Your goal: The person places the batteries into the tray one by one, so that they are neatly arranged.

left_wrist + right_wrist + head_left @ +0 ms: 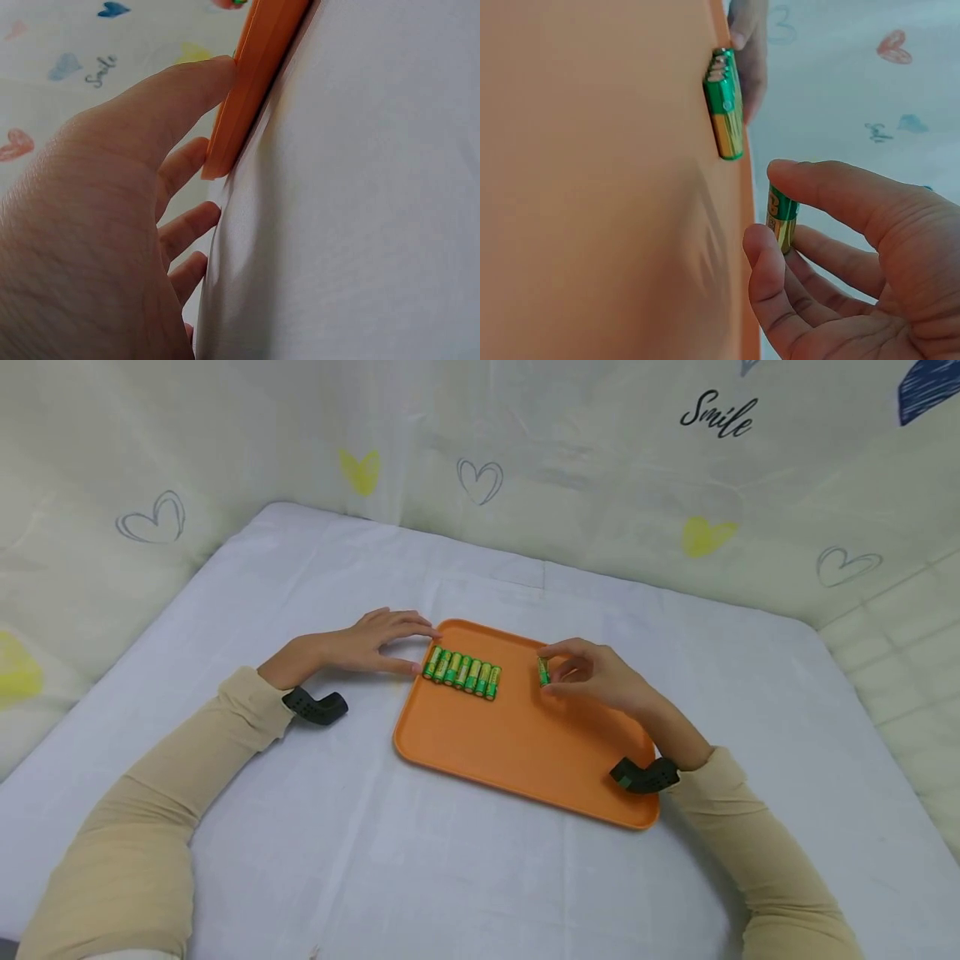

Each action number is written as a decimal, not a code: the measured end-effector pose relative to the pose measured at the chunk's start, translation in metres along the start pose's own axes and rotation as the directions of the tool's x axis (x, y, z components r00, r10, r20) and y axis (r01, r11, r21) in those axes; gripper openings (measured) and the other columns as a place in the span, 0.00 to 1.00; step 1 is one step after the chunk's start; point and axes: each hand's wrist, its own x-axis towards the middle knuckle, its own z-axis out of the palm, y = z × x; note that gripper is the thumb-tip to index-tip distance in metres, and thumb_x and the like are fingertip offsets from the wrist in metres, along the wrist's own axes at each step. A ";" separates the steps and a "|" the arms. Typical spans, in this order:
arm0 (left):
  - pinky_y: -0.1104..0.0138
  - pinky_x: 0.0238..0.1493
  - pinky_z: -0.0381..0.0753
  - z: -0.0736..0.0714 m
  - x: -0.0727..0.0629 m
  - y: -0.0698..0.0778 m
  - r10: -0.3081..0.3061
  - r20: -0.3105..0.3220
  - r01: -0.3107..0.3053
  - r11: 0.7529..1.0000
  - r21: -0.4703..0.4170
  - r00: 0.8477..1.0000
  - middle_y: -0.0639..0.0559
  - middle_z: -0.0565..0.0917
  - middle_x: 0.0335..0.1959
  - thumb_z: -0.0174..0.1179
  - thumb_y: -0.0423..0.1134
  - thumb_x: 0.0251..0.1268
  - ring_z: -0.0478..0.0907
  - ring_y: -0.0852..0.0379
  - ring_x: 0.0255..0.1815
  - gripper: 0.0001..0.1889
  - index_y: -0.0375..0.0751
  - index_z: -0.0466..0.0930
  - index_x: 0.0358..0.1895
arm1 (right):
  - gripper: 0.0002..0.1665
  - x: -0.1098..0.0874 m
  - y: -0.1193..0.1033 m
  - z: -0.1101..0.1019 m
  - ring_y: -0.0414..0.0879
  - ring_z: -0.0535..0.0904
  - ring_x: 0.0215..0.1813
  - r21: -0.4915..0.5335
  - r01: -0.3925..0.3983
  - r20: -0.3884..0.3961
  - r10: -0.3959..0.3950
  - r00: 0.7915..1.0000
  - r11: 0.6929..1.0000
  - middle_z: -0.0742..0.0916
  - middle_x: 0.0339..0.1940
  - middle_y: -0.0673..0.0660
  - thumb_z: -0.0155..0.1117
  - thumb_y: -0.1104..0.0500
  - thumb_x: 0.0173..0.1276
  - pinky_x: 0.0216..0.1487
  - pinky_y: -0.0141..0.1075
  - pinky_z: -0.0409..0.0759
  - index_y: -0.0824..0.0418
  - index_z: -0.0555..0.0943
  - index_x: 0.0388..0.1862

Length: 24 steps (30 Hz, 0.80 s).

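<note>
A row of several green and gold batteries (462, 672) lies side by side at the left end of an orange tray (517, 752). My right hand (600, 675) pinches one more battery (782, 217) between thumb and fingers, over the tray to the right of the row. The right wrist view shows this battery raised off the tray surface. My left hand (367, 643) is at the tray's left edge, thumb and index fingertip right at the rim beside the row. In the left wrist view its other fingers (191, 225) reach down to the white cloth.
A white cloth (450, 860) covers the table under the tray. Behind it hangs a pale backdrop (585, 468) with hearts and the word Smile. Black devices are strapped at the left wrist (317, 705) and the right wrist (645, 775).
</note>
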 end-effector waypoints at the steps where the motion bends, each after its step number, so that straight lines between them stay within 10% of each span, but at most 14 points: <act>1: 0.44 0.73 0.31 0.000 0.000 0.000 -0.003 0.001 0.003 1.000 0.002 1.000 0.49 0.61 0.73 0.58 0.58 0.67 0.44 0.47 0.78 0.34 0.55 0.62 0.74 | 0.32 0.001 0.000 0.002 0.43 0.80 0.44 0.007 0.003 0.010 -0.003 1.000 1.000 0.78 0.53 0.64 0.70 0.69 0.61 0.48 0.31 0.80 0.67 0.73 0.64; 24: 0.46 0.74 0.31 -0.001 0.000 0.001 -0.020 0.010 0.020 1.000 0.016 1.000 0.52 0.61 0.73 0.57 0.59 0.67 0.44 0.50 0.78 0.34 0.58 0.61 0.74 | 0.31 0.017 -0.008 0.033 0.49 0.80 0.42 -0.003 0.027 0.132 -0.026 0.991 1.000 0.83 0.39 0.60 0.72 0.65 0.61 0.45 0.33 0.80 0.64 0.75 0.63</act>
